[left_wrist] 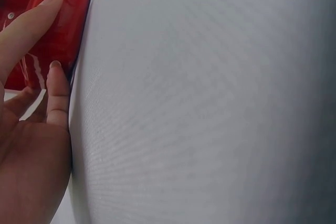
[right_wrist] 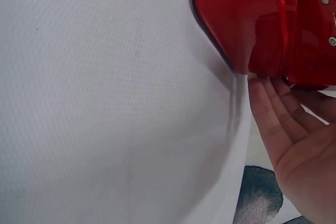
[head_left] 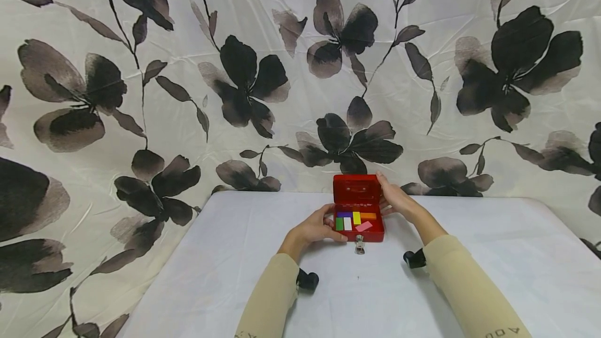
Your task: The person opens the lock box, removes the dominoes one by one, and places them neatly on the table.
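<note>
A small red metal cash box (head_left: pixel 374 236) stands on the table with its lid (head_left: pixel 357 190) raised. Inside lie several coloured blocks, among them a green block (head_left: pixel 339 224), a white block (head_left: pixel 347 223), a yellow block (head_left: pixel 357 218), an orange block (head_left: pixel 368 216) and a tilted pink block (head_left: pixel 363 226). My left hand (head_left: pixel 313 227) grips the box's left front corner, thumb along the front face and fingers at the side. On the other side, my right hand (head_left: pixel 396 198) touches the box's right side and the lid's edge with rather straight fingers (right_wrist: pixel 273 111).
A silver latch (head_left: pixel 359 244) hangs at the box's front, over the white tablecloth (head_left: pixel 357 296). Behind the table rises a floral-printed cloth (head_left: pixel 291 67). Dark wrist devices show under both sleeves.
</note>
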Demonstrator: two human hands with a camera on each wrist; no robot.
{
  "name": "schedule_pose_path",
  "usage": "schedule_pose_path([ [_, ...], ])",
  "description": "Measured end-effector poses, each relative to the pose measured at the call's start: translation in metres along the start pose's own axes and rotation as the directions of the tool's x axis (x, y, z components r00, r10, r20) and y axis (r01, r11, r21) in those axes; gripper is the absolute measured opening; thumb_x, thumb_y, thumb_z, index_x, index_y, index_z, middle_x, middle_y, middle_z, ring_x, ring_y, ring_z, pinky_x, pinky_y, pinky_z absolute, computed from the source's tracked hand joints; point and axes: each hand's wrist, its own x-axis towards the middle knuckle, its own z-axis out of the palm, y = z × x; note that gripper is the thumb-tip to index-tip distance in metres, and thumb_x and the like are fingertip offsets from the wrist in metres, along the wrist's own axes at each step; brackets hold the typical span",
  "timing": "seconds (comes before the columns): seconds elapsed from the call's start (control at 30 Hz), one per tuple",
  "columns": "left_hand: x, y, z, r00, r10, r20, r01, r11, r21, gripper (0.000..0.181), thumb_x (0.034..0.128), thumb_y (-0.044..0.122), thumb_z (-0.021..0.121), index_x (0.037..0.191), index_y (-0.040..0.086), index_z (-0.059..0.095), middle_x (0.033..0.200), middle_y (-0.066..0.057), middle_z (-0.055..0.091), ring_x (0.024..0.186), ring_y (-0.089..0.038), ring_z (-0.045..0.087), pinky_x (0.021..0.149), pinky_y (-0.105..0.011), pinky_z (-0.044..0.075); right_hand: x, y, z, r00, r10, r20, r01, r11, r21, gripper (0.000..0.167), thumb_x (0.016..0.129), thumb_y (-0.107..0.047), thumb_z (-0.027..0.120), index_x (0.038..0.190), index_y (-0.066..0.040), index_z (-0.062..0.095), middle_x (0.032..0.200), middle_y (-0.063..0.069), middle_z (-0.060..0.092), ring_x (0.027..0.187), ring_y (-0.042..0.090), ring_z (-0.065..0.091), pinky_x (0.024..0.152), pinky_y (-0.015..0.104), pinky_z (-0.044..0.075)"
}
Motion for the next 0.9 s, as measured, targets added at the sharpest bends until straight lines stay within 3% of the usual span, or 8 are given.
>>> schedule_pose_path([
  [0.3,-0.0023,-0.0002,-0.0001,1.000,-0.001,-0.004,0.001,1.000,0.026,0.096,0.0755,0.016,0.092,0.156,0.020,0.040,0.124,-0.004,0.059,0.116,-0.025,0.051,0.104,-0.048,0.050,-0.0033,0.0029,0.0021,1.000,0.009,-0.026,-0.009,1.000,0.000,0.104,0.100,-0.074,0.012,0.133,0.016,0.052,0.111,0.028,0.068,0.096,0.034,0.069,0.089,0.050,0.059],
  [0.9,-0.0019,0.0009,-0.0002,1.000,0.012,-0.004,-0.012,1.000,0.017,0.094,0.0758,0.013,0.091,0.155,0.019,0.041,0.132,-0.004,0.058,0.120,-0.025,0.050,0.107,-0.051,0.048,-0.0057,0.0024,0.0008,1.000,-0.012,-0.004,0.012,1.000,-0.018,0.102,0.101,-0.072,0.009,0.141,0.015,0.045,0.122,0.032,0.065,0.107,0.041,0.067,0.090,0.051,0.058],
])
